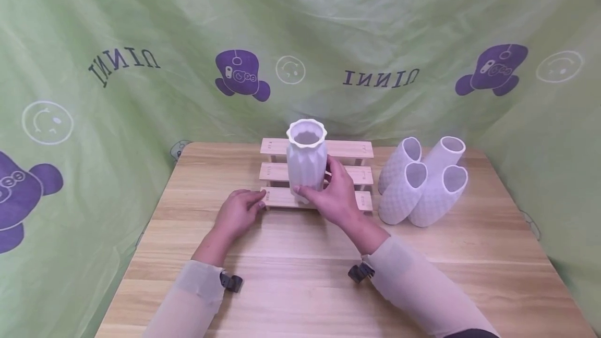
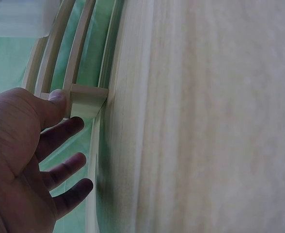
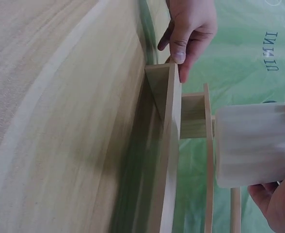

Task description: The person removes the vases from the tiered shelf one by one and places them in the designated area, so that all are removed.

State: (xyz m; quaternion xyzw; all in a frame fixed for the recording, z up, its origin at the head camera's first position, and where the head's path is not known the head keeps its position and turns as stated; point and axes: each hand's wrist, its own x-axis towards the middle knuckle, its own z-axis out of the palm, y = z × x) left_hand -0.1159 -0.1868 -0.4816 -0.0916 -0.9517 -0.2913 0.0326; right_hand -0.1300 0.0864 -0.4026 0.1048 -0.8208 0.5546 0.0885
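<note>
A white pleated vase point(image 1: 306, 166) with a scalloped rim stands upright in the grip of my right hand point(image 1: 338, 194), thumb on its near side. The right wrist view shows the vase's flat base point(image 3: 219, 145) close to the middle slat of a three-step wooden rack point(image 1: 281, 198); whether they touch I cannot tell. At the rack's left end, my left hand point(image 1: 237, 213) pinches the lowest slat between thumb and index finger. Its other fingers point(image 2: 67, 170) stay spread away from the wood in the left wrist view.
Right of the rack stands a cluster of joined white textured vases point(image 1: 399, 200) with several open tops. Both rest on a wood-grain table point(image 1: 300, 286). A green printed curtain point(image 1: 188, 25) hangs behind and along both sides.
</note>
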